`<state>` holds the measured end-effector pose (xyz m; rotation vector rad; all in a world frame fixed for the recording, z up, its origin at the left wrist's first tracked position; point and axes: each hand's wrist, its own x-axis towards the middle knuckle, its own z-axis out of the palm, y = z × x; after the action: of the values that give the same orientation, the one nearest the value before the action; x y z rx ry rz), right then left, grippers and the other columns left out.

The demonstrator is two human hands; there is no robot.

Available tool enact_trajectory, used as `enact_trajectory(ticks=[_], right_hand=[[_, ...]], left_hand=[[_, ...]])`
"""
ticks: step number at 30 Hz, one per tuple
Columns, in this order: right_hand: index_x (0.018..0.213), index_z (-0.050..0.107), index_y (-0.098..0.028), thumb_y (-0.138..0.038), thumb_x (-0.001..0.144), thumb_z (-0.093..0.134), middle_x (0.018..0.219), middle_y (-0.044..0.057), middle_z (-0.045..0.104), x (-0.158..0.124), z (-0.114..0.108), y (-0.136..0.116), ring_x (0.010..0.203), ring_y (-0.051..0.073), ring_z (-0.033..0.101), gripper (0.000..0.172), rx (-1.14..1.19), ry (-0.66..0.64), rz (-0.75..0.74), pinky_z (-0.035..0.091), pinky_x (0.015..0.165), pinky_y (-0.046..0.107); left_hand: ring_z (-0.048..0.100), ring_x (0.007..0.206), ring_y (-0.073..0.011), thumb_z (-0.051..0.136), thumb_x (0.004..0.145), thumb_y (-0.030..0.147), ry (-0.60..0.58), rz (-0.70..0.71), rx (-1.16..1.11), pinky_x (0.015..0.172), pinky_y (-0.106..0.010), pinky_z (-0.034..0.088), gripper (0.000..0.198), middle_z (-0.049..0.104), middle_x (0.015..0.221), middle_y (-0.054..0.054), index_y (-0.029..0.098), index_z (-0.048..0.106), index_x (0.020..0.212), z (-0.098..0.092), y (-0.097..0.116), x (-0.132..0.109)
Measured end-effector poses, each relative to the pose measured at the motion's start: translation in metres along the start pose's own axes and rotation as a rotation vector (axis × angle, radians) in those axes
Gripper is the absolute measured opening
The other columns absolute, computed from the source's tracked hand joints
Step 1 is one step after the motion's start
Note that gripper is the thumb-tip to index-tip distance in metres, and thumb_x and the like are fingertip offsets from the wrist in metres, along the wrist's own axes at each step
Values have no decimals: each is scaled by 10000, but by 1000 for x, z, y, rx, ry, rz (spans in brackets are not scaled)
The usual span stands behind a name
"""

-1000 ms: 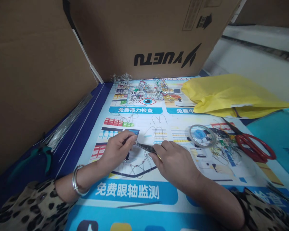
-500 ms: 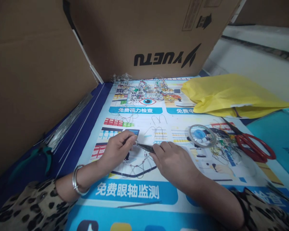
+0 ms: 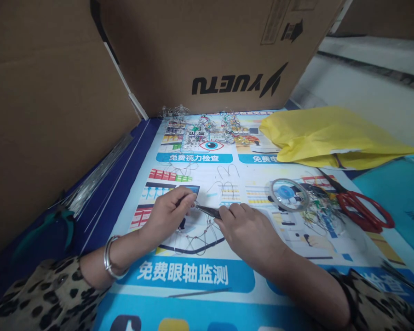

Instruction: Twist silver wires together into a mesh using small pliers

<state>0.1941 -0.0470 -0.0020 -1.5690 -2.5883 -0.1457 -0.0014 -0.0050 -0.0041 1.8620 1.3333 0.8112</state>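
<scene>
My left hand [image 3: 174, 209] is closed in a pinch on the end of a thin wire piece. This wire piece [image 3: 197, 239] hangs below in a curved chain of loops with small reddish beads. In my right hand [image 3: 250, 230] is a dark pair of needle-nose pliers [image 3: 209, 210]; my palm hides the handles. The pliers' tip points left and meets the wire right beside my left fingertips. Whether the jaws grip the wire is too small to tell. Just beyond my hands, bent wire pieces [image 3: 227, 172] lie on the printed sheet [image 3: 251, 172].
Cardboard [image 3: 158, 55] walls the back and left. Tangled beaded wires [image 3: 207, 124] lie at the back. To the right are a clear spool [image 3: 307, 202], red-handled scissors [image 3: 365, 211] and a yellow bag [image 3: 331, 133]. Teal-handled pliers [image 3: 69, 225] and straight wires [image 3: 100, 170] lie left; a thin rod [image 3: 200, 293] lies in front.
</scene>
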Motion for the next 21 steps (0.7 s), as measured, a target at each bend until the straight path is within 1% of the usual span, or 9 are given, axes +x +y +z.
enact_trajectory(ticks=[8,15,21], right_hand=[[934,598,-172,-336,893,396,796,80,602,-1,0,-3,737,198,533,264,31,15,50,340,604,297],[904,593,-173,-331,898,385,771,68,594,0,0,-2,724,196,524,261,35,16,30,329,607,298],[922,586,-181,-325,900,379,785,67,592,0,0,-2,736,206,524,252,37,-14,29,327,605,305]], left_hand=[[491,540,-89,445,883,325,13,-22,19,525,-206,388,228,522,580,40,180,533,730,0,1,0],[482,546,-88,450,883,308,18,13,28,534,-209,382,220,521,580,37,179,544,732,0,0,0],[480,567,-85,447,884,291,4,19,33,549,-207,382,219,519,596,33,172,536,723,0,-1,1]])
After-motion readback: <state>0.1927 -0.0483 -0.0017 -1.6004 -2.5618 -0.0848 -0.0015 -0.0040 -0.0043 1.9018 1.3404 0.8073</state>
